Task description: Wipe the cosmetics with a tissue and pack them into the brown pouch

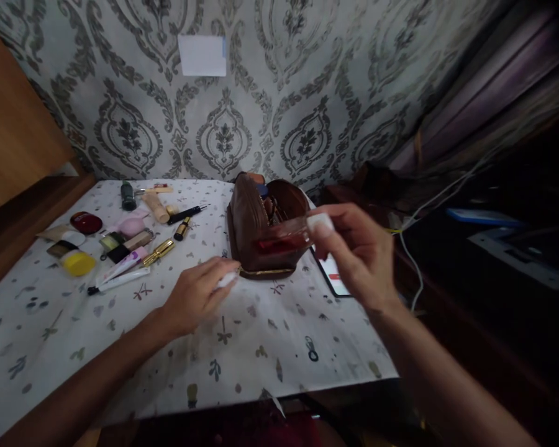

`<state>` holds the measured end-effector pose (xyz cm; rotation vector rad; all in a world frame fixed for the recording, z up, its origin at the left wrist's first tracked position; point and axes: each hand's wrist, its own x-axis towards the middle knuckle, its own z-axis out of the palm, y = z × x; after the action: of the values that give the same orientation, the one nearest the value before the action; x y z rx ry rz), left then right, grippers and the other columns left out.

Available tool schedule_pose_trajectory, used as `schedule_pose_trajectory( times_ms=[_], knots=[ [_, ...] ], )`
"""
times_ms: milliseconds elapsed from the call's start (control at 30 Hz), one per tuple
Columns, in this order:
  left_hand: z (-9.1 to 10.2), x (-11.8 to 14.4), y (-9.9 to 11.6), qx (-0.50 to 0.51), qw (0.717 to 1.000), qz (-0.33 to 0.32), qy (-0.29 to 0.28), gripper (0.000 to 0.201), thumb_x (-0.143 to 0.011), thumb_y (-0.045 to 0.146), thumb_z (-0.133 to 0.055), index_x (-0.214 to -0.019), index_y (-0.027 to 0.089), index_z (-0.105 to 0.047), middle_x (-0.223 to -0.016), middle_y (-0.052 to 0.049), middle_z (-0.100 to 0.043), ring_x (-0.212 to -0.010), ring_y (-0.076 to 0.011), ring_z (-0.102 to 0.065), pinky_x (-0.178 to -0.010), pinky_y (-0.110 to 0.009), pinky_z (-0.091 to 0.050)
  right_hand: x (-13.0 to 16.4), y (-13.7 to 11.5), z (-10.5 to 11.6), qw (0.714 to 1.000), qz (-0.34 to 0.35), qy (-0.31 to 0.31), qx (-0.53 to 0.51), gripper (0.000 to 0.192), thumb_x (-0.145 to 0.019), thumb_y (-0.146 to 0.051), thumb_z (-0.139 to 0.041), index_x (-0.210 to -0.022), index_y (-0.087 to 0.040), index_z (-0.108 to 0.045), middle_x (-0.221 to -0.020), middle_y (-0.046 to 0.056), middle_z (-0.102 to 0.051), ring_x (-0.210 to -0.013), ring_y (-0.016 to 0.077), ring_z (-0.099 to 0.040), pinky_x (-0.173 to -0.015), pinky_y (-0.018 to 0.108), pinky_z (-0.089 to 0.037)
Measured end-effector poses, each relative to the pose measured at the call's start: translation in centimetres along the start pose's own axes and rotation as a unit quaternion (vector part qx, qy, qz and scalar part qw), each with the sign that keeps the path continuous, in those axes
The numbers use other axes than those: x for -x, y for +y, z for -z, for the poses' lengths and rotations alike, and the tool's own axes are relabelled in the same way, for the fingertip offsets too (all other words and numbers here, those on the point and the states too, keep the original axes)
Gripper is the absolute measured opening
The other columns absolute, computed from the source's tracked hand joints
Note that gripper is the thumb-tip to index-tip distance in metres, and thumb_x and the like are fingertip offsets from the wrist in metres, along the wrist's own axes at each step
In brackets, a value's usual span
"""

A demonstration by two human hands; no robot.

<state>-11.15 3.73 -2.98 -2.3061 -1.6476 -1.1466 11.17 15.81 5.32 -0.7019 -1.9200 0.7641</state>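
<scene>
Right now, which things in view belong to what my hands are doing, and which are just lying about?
Likely part of the job:
- red bottle, in your right hand
- small white thing, too blurred to name, in your left hand
- open brown bag
- probably the cosmetics spread leftward

Seemingly just lying about:
- phone
- white cable
</scene>
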Motion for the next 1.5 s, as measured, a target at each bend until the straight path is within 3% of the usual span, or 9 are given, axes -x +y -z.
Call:
schedule_pose_trajectory(
  times_ms=[100, 267, 400, 600, 767, 900, 1000, 1267, 1500],
  knots=[
    [-2.2, -2.4, 2.0, -0.094, 0.992, -0.072, -0.05, 0.041, -0.098, 0.016, -0.041, -0.14, 0.013, -0.044, -0.135, -0.014, -0.063, -0.117, -0.0214, -0.064, -0.081, -0.031, -0.059, -2.1, 0.8, 3.0, 0.997, 0.033, 0.013, 0.064, 0.028, -0.093, -0.047, -0.06, -0.106, -0.022, -0.063, -0.081, 0.002, -0.064, -0.062, 0.0134, -0.056, -0.054, 0.026, -0.046],
    [-5.2, -5.3, 3.8, -0.159, 0.977, 0.021, -0.139, 0.066, -0.09, 0.005, -0.038, -0.153, 0.009, -0.019, -0.152, -0.02, -0.045, -0.122, -0.0248, -0.061, -0.079, -0.032, -0.059, -5.1, 2.1, 5.0, 0.971, 0.067, -0.114, 0.201, 0.039, -0.094, -0.053, -0.054, -0.112, -0.02, -0.063, -0.082, 0.003, -0.066, -0.066, 0.0167, -0.06, -0.059, 0.028, -0.046],
    [-6.1, -5.0, 3.1, -0.113, 0.974, 0.05, -0.192, 0.071, -0.09, 0.007, -0.039, -0.155, 0.011, -0.01, -0.141, -0.017, -0.056, -0.102, -0.024, -0.07, -0.073, -0.035, -0.058, -7.1, 2.7, 5.6, 0.913, 0.123, -0.254, 0.294, 0.037, -0.097, -0.048, -0.046, -0.111, -0.018, -0.063, -0.089, 0.007, -0.069, -0.074, 0.0194, -0.063, -0.068, 0.029, -0.046],
    [-7.2, -3.0, 1.4, -0.114, 0.977, -0.026, -0.18, 0.077, -0.08, -0.001, -0.039, -0.152, 0.019, -0.02, -0.151, -0.014, -0.047, -0.105, -0.0215, -0.068, -0.071, -0.032, -0.058, -10.0, 3.0, 5.6, 0.832, 0.179, -0.388, 0.355, 0.028, -0.099, -0.036, -0.044, -0.107, -0.017, -0.063, -0.089, 0.008, -0.068, -0.076, 0.0188, -0.062, -0.068, 0.028, -0.041],
    [-7.7, -2.7, 0.9, -0.122, 0.977, -0.053, -0.168, 0.077, -0.08, 0.001, -0.04, -0.153, 0.016, -0.02, -0.151, -0.015, -0.047, -0.097, -0.0214, -0.07, -0.066, -0.032, -0.058, -11.4, 1.5, 3.3, 0.74, 0.161, -0.483, 0.439, 0.016, -0.096, -0.024, -0.051, -0.095, -0.016, -0.065, -0.086, 0.006, -0.068, -0.071, 0.0164, -0.06, -0.065, 0.027, -0.036],
    [-7.8, -2.7, 0.7, -0.126, 0.979, -0.067, -0.143, 0.079, -0.079, -0.001, -0.036, -0.153, 0.014, -0.018, -0.149, -0.015, -0.05, -0.1, -0.022, -0.07, -0.062, -0.031, -0.058, -11.5, 1.1, 1.3, 0.676, 0.132, -0.508, 0.517, 0.014, -0.092, -0.02, -0.057, -0.099, -0.015, -0.068, -0.089, 0.008, -0.071, -0.076, 0.018, -0.064, -0.062, 0.027, -0.034],
    [-7.7, -2.7, 0.6, -0.117, 0.98, -0.072, -0.143, 0.077, -0.08, -0.001, -0.037, -0.153, 0.014, -0.019, -0.15, -0.015, -0.05, -0.102, -0.0212, -0.069, -0.062, -0.029, -0.057, -11.3, 1.2, 0.4, 0.647, 0.114, -0.517, 0.549, 0.018, -0.092, -0.02, -0.059, -0.106, -0.014, -0.068, -0.093, 0.011, -0.072, -0.081, 0.0203, -0.067, -0.061, 0.027, -0.034],
    [-7.7, -2.5, 0.5, -0.113, 0.981, -0.066, -0.146, 0.076, -0.083, -0.001, -0.037, -0.154, 0.016, -0.017, -0.151, -0.014, -0.049, -0.099, -0.0201, -0.069, -0.06, -0.028, -0.054, -11.1, 0.9, -0.4, 0.62, 0.118, -0.527, 0.569, 0.024, -0.091, -0.015, -0.056, -0.112, -0.014, -0.069, -0.097, 0.013, -0.073, -0.088, 0.024, -0.069, -0.061, 0.028, -0.036],
    [-7.6, -2.6, 0.4, -0.106, 0.979, -0.08, -0.154, 0.076, -0.081, 0.0, -0.037, -0.154, 0.013, -0.018, -0.15, -0.017, -0.048, -0.094, -0.0218, -0.07, -0.058, -0.03, -0.055, -11.1, 1.9, -1.0, 0.619, 0.119, -0.518, 0.579, 0.025, -0.089, -0.012, -0.054, -0.107, -0.014, -0.072, -0.094, 0.013, -0.074, -0.089, 0.0247, -0.071, -0.063, 0.028, -0.04]
  ],
)
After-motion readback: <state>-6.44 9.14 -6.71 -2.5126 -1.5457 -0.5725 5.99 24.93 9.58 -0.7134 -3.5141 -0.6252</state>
